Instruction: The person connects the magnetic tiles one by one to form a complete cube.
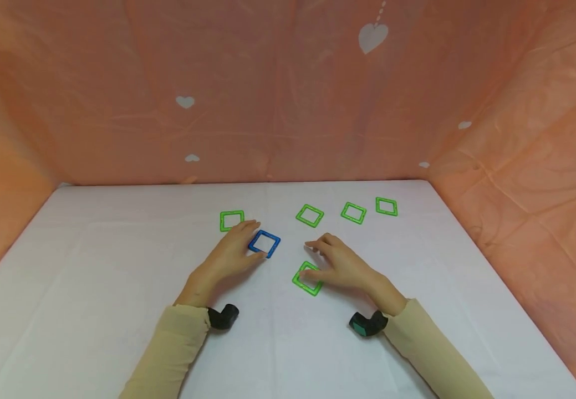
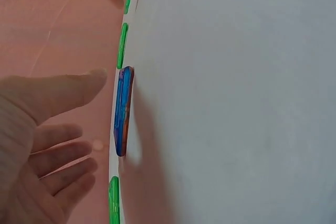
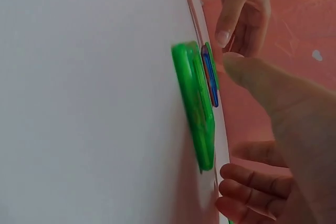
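A blue square frame (image 1: 264, 244) lies flat on the white table, its middle see-through. My left hand (image 1: 230, 252) hovers beside it, thumb and fingers parted around its left side. In the left wrist view, a gap shows between the thumb (image 2: 68, 93) and the blue frame (image 2: 124, 111). Nearer to me lies a green square frame (image 1: 296, 279), partly covered by the thumb of my right hand (image 1: 342, 265). The right wrist view shows that hand above the green frame (image 3: 194, 108), fingers loosely bent and holding nothing.
Toward the back right lie three more green square frames: one near the middle (image 1: 300, 216), another beside it (image 1: 353, 222) and the farthest right (image 1: 386, 214). A further green frame (image 1: 222, 221) sits behind my left fingers. Orange cloth (image 1: 268, 111) walls the table's back and sides.
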### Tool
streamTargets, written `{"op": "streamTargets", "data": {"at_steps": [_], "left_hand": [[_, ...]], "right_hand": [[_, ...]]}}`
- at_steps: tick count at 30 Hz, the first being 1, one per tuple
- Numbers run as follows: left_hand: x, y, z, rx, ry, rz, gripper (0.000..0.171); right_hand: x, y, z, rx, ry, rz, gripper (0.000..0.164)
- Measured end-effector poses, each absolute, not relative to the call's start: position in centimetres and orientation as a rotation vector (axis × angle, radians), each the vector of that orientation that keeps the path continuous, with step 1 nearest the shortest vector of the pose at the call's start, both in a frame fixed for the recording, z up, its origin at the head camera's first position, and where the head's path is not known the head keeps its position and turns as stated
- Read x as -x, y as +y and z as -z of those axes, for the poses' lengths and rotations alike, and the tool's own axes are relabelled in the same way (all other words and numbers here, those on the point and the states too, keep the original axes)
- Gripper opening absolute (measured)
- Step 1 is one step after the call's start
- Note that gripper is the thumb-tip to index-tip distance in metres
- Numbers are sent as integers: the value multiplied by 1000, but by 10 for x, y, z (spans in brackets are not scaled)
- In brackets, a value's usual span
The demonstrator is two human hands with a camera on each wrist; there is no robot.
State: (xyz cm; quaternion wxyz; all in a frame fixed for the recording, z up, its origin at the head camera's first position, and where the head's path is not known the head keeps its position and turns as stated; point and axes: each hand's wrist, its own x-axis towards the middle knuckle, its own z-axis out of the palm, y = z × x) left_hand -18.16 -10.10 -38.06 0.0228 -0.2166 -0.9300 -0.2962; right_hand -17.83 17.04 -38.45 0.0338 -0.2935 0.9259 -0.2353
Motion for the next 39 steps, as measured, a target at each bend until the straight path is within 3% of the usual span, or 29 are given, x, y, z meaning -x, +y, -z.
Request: {"op": "streamTargets", "data": {"at_steps": [28,39], "left_hand": [[187,-101,385,770,-2983,922,59],[187,-99,387,761,-2979,926,55]], "right_hand": [[166,169,389,961,2824,743,74],[166,167,391,998,2807,768,60]]}}
